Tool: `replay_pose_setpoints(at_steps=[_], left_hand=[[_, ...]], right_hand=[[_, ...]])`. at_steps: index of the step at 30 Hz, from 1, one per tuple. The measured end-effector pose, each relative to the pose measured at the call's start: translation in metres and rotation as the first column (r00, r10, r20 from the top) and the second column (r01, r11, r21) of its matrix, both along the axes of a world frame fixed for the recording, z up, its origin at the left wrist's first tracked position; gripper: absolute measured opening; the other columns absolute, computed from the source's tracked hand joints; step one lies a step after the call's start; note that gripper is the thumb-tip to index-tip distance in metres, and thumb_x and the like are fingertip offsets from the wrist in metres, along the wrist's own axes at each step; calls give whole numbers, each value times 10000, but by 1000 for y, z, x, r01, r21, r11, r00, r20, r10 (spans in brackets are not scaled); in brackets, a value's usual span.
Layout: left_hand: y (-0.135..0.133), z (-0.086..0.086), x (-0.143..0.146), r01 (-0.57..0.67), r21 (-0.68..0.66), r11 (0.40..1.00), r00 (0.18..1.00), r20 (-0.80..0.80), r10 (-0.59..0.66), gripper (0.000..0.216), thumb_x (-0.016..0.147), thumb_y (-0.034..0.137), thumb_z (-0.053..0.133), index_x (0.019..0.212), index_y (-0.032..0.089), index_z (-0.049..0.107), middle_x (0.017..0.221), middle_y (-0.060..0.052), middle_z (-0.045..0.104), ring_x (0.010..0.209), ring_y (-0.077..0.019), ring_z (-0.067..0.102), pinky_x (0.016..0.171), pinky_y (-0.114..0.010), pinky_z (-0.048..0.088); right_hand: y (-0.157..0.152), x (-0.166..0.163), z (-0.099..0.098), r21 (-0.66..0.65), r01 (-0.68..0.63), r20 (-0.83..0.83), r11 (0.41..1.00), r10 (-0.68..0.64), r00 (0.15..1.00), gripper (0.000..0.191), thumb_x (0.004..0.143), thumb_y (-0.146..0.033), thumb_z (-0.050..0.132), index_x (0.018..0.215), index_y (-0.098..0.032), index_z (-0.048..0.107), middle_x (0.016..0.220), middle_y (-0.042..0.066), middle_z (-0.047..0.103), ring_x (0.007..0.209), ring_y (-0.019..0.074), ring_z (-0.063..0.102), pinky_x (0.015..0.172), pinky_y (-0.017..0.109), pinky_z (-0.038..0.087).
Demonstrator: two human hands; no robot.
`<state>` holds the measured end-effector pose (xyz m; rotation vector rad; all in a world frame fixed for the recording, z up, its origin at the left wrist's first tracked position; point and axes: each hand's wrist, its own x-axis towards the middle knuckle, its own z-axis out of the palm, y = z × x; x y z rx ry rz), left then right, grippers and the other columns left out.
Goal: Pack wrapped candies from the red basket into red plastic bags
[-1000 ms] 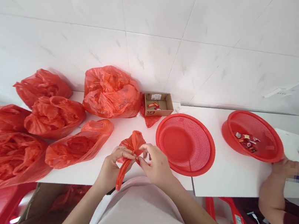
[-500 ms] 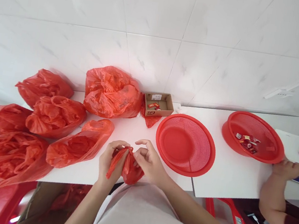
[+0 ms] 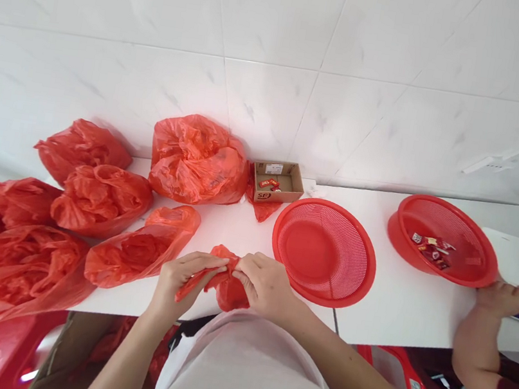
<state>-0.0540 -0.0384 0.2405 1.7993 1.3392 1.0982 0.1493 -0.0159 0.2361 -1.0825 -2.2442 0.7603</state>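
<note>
A small red plastic bag (image 3: 231, 293) hangs between my hands at the table's front edge, its gathered top pinched from both sides. My left hand (image 3: 183, 277) is closed on the twisted end, part of which trails below the fingers. Thumb and fingers of my right hand (image 3: 263, 284) grip the neck from the other side. What the bag contains is hidden by the plastic. Just right of my hands stands a red mesh basket (image 3: 311, 254) with nothing visible in it. A partly open red bag (image 3: 133, 254) lies to the left.
Several full red bags (image 3: 198, 163) crowd the left and back. A small cardboard box (image 3: 284, 192) with red packets stands by the wall. At right, a co-worker's hand (image 3: 504, 299) touches a second red basket (image 3: 448, 239) holding small packets. Below left is a large carton (image 3: 64, 354).
My hands have drawn the bag's neck outward, the left moving left and the right closing its fingers onto the plastic. The bag's top now spreads sideways between them.
</note>
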Motion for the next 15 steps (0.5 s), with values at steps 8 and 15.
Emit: replay_pose_setpoints(at_steps=[8, 15], left_hand=[[-6, 10, -1, -147, -221, 964, 989, -24, 145, 137, 863, 306, 643, 922, 243, 749, 928, -29, 767, 854, -189, 709, 780, -274, 552], [-10, 16, 9, -81, -130, 988, 997, -20, 79, 150, 888, 289, 612, 961, 233, 730, 961, -48, 746, 842, -172, 692, 754, -262, 541]], right_hand=[[3, 12, -10, -29, -14, -79, 999, 11, 997, 315, 876, -439, 638, 1090, -212, 603, 1130, 91, 645, 1011, 223, 567, 866, 361, 439], [19, -20, -49, -37, -54, -198, 998, 46, 979, 120, 848, -277, 638, 955, -229, 612, 1149, 69, 658, 1131, 226, 559, 1003, 417, 391]])
